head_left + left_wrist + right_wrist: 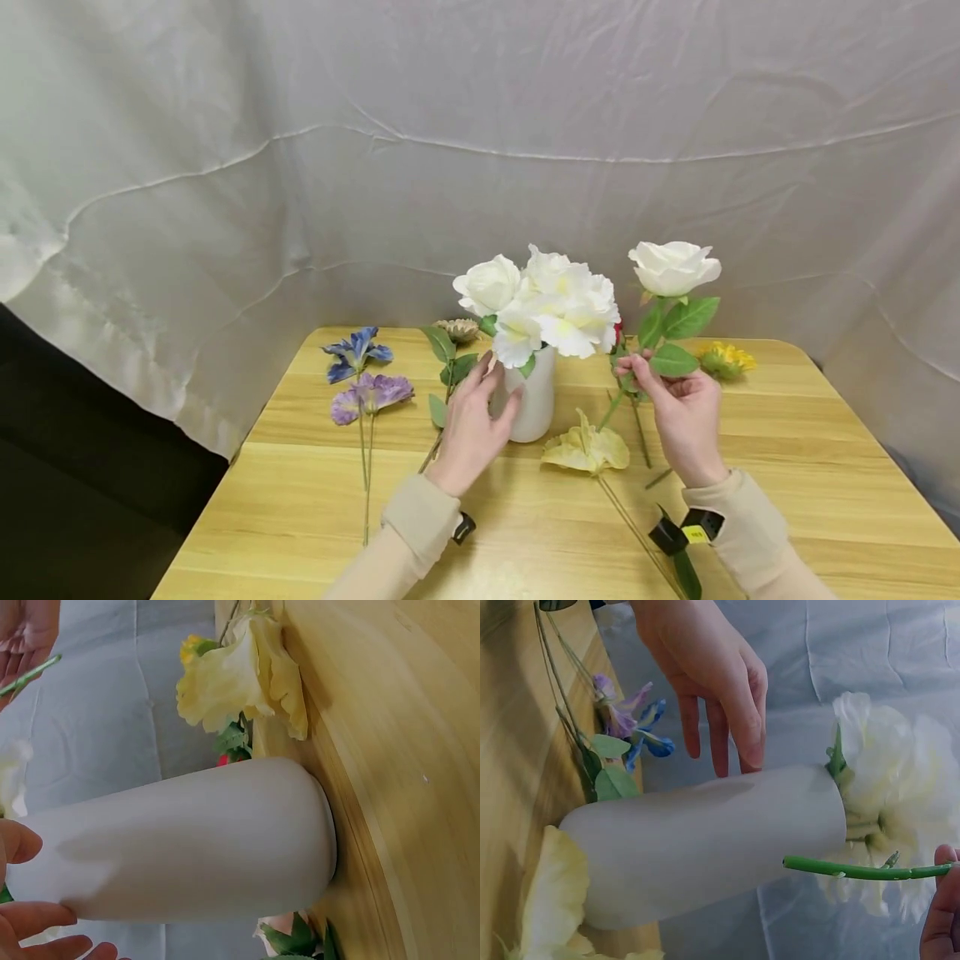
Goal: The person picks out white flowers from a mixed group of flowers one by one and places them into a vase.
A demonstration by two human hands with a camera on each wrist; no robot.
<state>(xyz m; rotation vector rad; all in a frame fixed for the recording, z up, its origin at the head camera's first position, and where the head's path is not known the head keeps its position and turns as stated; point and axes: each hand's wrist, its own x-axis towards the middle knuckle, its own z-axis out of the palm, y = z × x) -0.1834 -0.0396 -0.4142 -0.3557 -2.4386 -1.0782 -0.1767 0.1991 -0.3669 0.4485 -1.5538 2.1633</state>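
Observation:
A white vase (534, 400) stands upright on the wooden table, holding a bunch of white flowers (551, 304). My left hand (476, 425) is at the vase's left side, its fingers spread loosely and the fingertips at the vase wall (720, 832). Between thumb and fingers, my right hand (684, 417) pinches the green stem of a white rose (675, 268), raised to the right of the vase. In the right wrist view the cut end of that stem (847, 868) points across the vase near its mouth, outside it.
Blue (356, 354) and purple (372, 396) flowers lie on the left. A beige flower (457, 330) lies behind my left hand. A pale yellow flower (587, 448) lies before the vase, a bright yellow one (726, 360) behind my right hand. Grey cloth (480, 183) hangs behind the table.

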